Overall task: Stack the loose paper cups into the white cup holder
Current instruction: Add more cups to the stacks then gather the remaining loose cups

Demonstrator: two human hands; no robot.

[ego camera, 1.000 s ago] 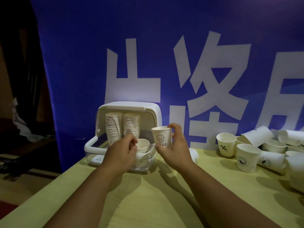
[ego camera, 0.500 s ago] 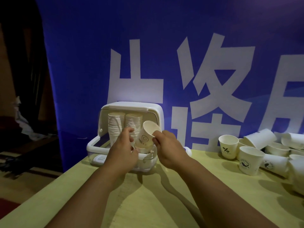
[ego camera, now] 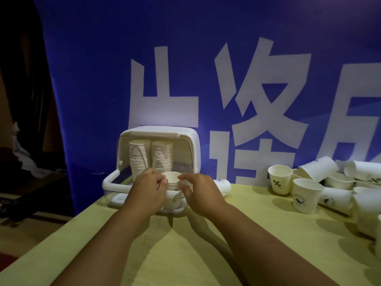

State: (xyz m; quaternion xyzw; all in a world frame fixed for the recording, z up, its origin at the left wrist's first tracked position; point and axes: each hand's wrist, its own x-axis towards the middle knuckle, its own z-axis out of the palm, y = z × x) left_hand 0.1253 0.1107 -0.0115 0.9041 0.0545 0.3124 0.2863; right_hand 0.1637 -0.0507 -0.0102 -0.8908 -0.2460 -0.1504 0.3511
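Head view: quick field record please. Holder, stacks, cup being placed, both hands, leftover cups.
holder: white cup holder, lid up, on the table
stacks: tall stacks, two side by side at the back inside
cup: upright cup, mouth up, in front of the stacks
left hand: left hand pinches the cup's left side
right hand: right hand holds its right side, fingertips blurred
leftover: loose cups at table's right, some upright, some tipped
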